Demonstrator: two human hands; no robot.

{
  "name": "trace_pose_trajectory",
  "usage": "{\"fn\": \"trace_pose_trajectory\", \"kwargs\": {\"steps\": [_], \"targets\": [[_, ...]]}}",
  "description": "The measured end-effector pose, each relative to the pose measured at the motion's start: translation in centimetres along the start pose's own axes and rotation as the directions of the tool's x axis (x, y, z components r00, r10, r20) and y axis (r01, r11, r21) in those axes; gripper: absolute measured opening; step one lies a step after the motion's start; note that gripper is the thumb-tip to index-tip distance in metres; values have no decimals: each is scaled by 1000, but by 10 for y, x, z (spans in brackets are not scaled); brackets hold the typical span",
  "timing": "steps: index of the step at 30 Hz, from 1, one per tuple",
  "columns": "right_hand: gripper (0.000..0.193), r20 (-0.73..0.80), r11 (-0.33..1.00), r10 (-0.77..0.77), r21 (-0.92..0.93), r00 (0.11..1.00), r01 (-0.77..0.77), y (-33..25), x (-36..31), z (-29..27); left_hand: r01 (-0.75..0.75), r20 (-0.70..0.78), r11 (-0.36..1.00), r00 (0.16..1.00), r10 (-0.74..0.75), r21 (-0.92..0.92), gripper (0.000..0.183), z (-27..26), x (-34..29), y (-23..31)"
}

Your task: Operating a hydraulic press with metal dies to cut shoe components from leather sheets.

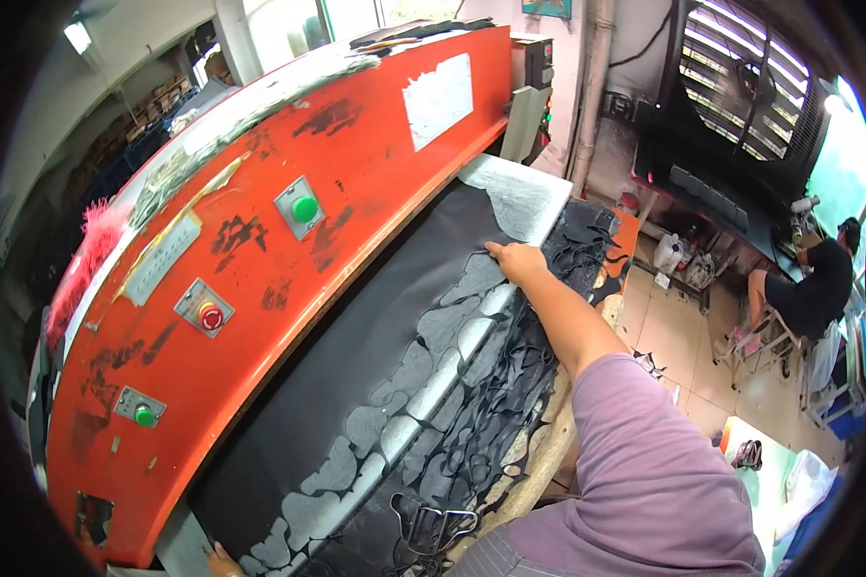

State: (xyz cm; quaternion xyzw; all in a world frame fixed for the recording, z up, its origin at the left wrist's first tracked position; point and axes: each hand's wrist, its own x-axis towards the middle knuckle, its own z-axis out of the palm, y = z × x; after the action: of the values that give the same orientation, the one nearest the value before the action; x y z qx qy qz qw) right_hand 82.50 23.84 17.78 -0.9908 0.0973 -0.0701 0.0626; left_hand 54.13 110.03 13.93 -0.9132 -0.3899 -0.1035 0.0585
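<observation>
A wide black sheet of material [356, 327] lies on the pale bed under the red press, its right edge scalloped where shapes have been cut away. My right hand [517, 262] is at the sheet's far right edge, fingers closed on it. Low at the near left corner, my left hand [223, 563] shows only in part, its fingertips at the sheet's near edge and seemingly pinching it. A metal cutting die [433, 524] with a curved outline rests among the black scraps [481, 413] near my body.
The red press beam [288, 221] arches over the bed, with green buttons [305, 209] and a red stop button [211, 315]. A control box [531, 106] stands at its far end. Farther right, a seated person [822, 274] works at a dark bench [702, 197].
</observation>
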Motion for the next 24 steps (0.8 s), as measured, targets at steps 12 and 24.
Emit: {"fn": "trace_pose_trajectory", "kwargs": {"steps": [12,24], "targets": [[47,47,997,67,-32,997,-65,86,-48,10,194,191,976,959,-209,93,59,-79,-59,21],[41,-140,749,124,663,982,0,121,-94,-24,-370,6,901,924,381,-228,67,-140,-145,208]]}}
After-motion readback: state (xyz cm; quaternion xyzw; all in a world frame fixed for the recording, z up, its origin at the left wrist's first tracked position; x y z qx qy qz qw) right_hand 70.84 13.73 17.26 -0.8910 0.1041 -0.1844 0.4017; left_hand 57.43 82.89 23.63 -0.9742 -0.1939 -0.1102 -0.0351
